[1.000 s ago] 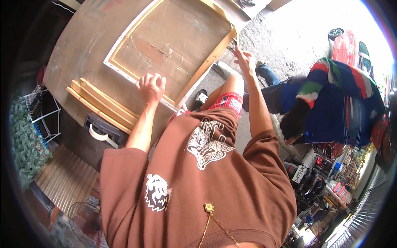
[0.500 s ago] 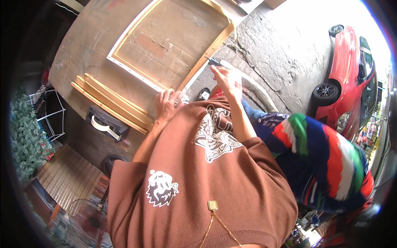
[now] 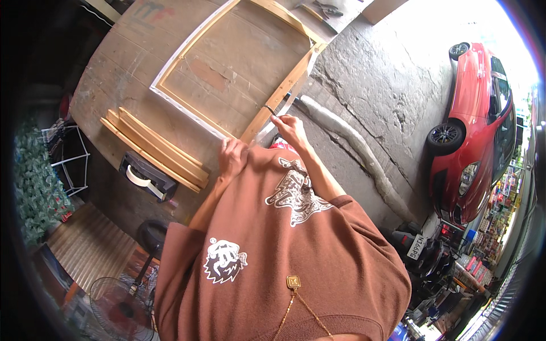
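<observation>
Frame (image 3: 287,84) honey-tan, white-edged; shirt (image 3: 284,244) brown; car (image 3: 471,128) red.

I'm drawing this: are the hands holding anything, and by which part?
The right hand holds a slim dark tool by its near end. Whether the left hand, by the wooden frame, holds anything cannot be told.

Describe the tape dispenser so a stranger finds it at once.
Find the brown table bearing a wooden frame. Lower left of that lie wooden strips. Just below these in the picture is the dispenser, dark and boxy with pale tape, unlike those long strips.
</observation>
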Demonstrator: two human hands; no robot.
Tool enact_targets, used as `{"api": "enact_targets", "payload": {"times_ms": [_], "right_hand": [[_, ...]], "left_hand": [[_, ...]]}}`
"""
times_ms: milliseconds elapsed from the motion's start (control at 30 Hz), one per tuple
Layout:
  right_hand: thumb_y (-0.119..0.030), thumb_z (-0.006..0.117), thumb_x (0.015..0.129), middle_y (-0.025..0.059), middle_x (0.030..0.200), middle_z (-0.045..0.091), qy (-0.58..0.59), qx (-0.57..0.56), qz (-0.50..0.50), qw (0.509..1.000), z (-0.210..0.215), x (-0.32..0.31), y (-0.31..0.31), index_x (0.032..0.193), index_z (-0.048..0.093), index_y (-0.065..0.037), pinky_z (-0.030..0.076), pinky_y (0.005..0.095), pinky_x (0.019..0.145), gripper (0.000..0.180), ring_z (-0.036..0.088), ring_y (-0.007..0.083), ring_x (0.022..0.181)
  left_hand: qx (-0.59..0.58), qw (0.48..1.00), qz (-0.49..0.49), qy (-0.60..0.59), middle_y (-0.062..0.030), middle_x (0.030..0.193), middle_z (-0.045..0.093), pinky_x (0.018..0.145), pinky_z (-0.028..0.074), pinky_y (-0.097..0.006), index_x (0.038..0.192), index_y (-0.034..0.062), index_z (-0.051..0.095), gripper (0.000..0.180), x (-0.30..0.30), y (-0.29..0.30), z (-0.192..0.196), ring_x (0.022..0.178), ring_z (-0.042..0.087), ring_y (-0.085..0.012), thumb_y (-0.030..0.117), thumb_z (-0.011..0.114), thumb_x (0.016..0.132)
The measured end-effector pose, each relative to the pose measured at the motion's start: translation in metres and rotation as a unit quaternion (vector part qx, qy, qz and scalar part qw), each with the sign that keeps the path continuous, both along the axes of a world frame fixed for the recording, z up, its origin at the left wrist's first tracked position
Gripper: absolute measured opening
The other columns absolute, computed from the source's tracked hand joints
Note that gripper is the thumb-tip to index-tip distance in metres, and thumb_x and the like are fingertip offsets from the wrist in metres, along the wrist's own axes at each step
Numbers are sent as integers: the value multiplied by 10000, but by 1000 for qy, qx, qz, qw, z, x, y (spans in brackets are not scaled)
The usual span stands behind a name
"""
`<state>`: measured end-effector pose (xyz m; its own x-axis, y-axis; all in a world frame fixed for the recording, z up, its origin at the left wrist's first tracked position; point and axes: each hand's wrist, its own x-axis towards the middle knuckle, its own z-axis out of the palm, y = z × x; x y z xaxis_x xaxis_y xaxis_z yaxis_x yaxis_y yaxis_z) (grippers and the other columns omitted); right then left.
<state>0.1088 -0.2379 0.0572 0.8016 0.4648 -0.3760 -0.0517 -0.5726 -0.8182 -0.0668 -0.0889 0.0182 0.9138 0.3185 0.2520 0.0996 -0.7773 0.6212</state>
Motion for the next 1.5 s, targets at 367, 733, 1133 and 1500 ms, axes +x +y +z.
{"api": "enact_targets", "payload": {"times_ms": [367, 733, 1133, 1500], "right_hand": [[-283, 734, 811, 28, 797, 607, 152, 133, -240, 949, -57, 35, -13, 737, 633, -22, 518, 278, 554, 290, 567, 103, 651], [-197, 648, 854, 44, 1037, 648, 425, 348, -210, 809, -93, 92, -25, 986, 597, -115, 483, 402, 838, 164, 612, 207, 944], [-33, 646, 822, 65, 827, 613, 420, 391, 12, 819, -23, 201, -52, 767, 556, -48, 484, 394, 851, 106, 619, 215, 860], [-348, 632, 899, 57, 660, 636, 74, 96, 251, 960, 23, 271, 23, 695, 637, -2, 421, 267, 589, 402, 524, 90, 616]], "left_hand": [[-101, 990, 100, 12, -68, 768, 643, 795, 445, -391, 753, 79, 644, 130, 1, 2, -2, 845, 564, -312, 69, 742, 667], [-96, 984, 118, 94, -47, 750, 666, 763, 451, -381, 743, 100, 661, 115, 16, 0, 25, 808, 588, -265, 101, 733, 654], [-106, 941, 278, 160, -78, 972, 635, 856, 456, -408, 976, 108, 658, 386, 89, -44, 60, 956, 576, -298, 225, 777, 628], [-45, 929, 351, 110, -102, 1014, 631, 841, 464, -420, 1015, 86, 677, 461, 137, -97, 39, 951, 587, -313, 312, 790, 630]]}}
